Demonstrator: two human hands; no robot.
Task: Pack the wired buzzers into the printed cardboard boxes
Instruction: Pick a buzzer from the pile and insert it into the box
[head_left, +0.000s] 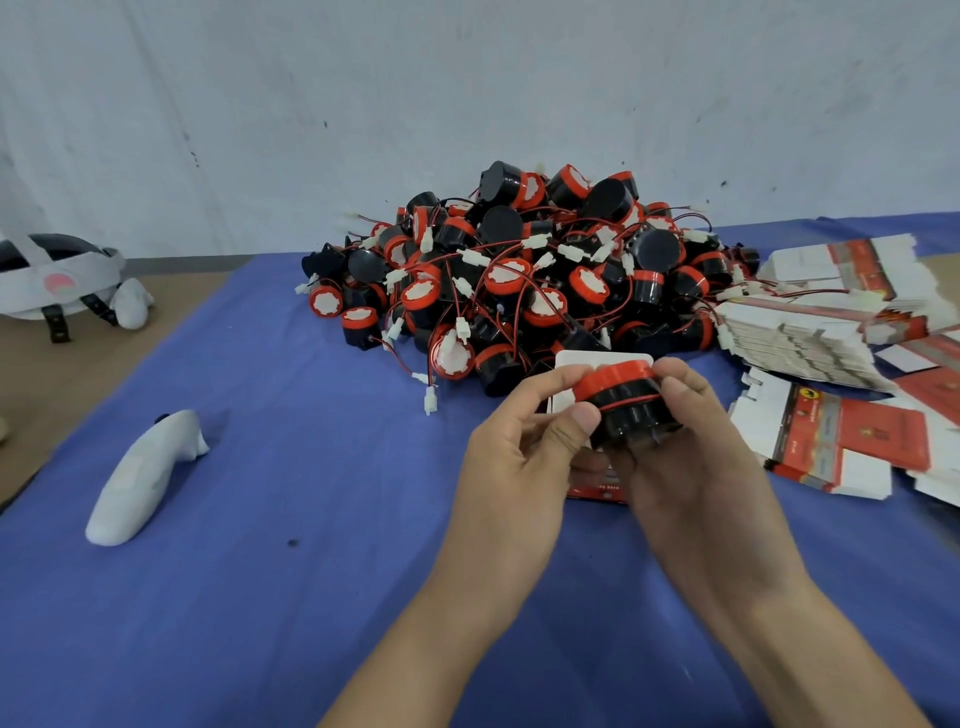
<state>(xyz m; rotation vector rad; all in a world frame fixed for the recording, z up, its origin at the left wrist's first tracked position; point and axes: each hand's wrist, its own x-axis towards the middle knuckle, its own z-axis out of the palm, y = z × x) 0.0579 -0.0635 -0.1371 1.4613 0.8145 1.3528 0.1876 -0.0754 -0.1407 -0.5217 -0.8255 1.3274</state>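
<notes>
Box print was red and white, with the lettering too blurred to read. Both hands were curled around one black buzzer (626, 410) with a red cap: left hand (511, 452) pinched its left edge, right hand (693, 447) gripped its right side. It was held above the blue worktop (311, 571), against an opened box (602, 359), just in front of the buzzer pile (519, 275). Flat boxes (841, 431) lay to the right.
</notes>
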